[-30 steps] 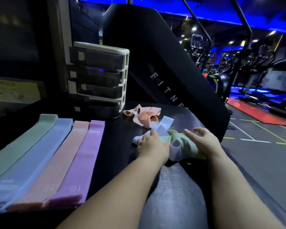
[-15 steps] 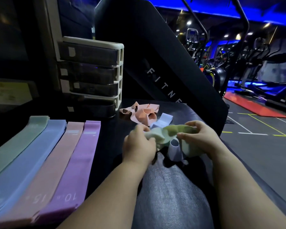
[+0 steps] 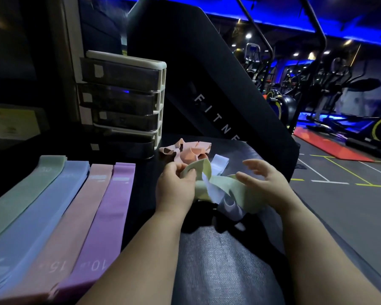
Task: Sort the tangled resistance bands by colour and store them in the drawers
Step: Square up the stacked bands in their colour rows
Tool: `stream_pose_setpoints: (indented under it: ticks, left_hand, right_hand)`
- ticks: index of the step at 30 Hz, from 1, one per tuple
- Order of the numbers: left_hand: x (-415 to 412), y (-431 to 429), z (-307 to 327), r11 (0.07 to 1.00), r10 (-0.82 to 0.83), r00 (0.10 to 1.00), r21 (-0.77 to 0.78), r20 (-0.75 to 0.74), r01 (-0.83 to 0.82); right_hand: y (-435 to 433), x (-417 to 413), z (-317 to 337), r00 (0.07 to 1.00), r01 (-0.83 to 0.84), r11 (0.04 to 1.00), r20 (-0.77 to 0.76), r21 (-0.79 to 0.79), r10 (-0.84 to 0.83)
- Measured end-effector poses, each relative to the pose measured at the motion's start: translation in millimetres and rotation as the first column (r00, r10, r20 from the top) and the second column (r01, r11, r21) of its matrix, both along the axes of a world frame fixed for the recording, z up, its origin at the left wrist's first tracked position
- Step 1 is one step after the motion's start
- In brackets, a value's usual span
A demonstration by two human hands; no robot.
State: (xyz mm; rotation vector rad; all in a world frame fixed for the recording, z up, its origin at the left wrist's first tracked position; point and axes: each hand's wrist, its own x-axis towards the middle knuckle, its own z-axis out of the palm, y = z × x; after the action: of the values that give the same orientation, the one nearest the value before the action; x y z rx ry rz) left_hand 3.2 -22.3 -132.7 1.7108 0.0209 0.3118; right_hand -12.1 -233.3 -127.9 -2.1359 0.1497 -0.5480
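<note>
The left hand (image 3: 176, 188) pinched one end of the green band (image 3: 227, 190) between thumb and fingers. The right hand (image 3: 266, 186) hung over it, fingers spread and gripping nothing. The band lay mid-counter (image 3: 218, 260), threaded through the pale blue band (image 3: 219, 161), with the drawers (image 3: 123, 102) at eleven o'clock. The best approach was probably to hold that pinch firm and draw the blue loop out toward five o'clock, not tug both. Half a second before, the right hand had gripped the green band too; it had since let go.
</note>
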Motion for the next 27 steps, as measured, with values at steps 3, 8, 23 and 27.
stream_pose_setpoints:
  ticks: [3,8,23,27]
  left_hand:
    - [2,1,-3,1.000,-0.005,1.000,-0.004,-0.030,0.005]
    - [2,0,-8,0.999,-0.005,0.999,0.038,-0.038,0.007]
    - [4,-3,-12,0.993,0.099,0.994,0.055,0.047,-0.101]
    - [4,-2,-11,0.987,0.143,0.988,0.069,0.061,-0.147]
  right_hand:
    - [9,-10,14,0.989,-0.102,0.989,0.101,-0.107,0.112]
    - [10,-11,9,0.946,-0.318,0.839,-0.201,-0.442,0.253]
    - [3,-1,-2,0.993,-0.116,0.979,0.011,-0.165,0.119]
    - [4,-13,12,0.971,-0.222,0.953,0.130,0.205,0.198]
